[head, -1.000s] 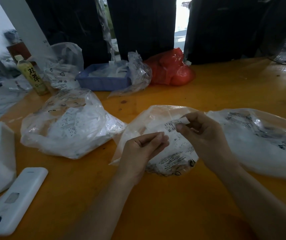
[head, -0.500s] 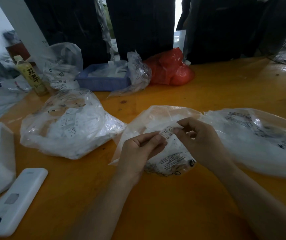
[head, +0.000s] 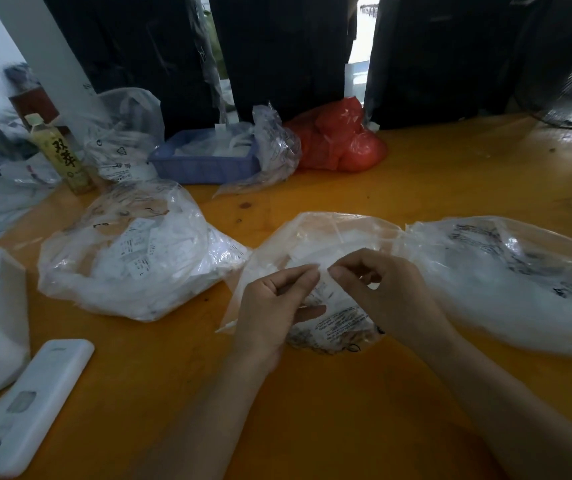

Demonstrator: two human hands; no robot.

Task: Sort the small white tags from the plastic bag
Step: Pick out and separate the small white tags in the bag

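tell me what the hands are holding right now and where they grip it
Both hands, left hand and right hand, pinch a small white tag between fingertips, one at each end, over the clear plastic bag.

Orange wooden table (head: 450,188); dark curtains (head: 284,53) behind, daylight through gap (head: 359,46).

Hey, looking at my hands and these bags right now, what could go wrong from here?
1. The tag pinched between your left hand and right hand looks thin; pulling may tear it.
2. The clear bag underneath is slippery, so loose tags might slide onto the table.
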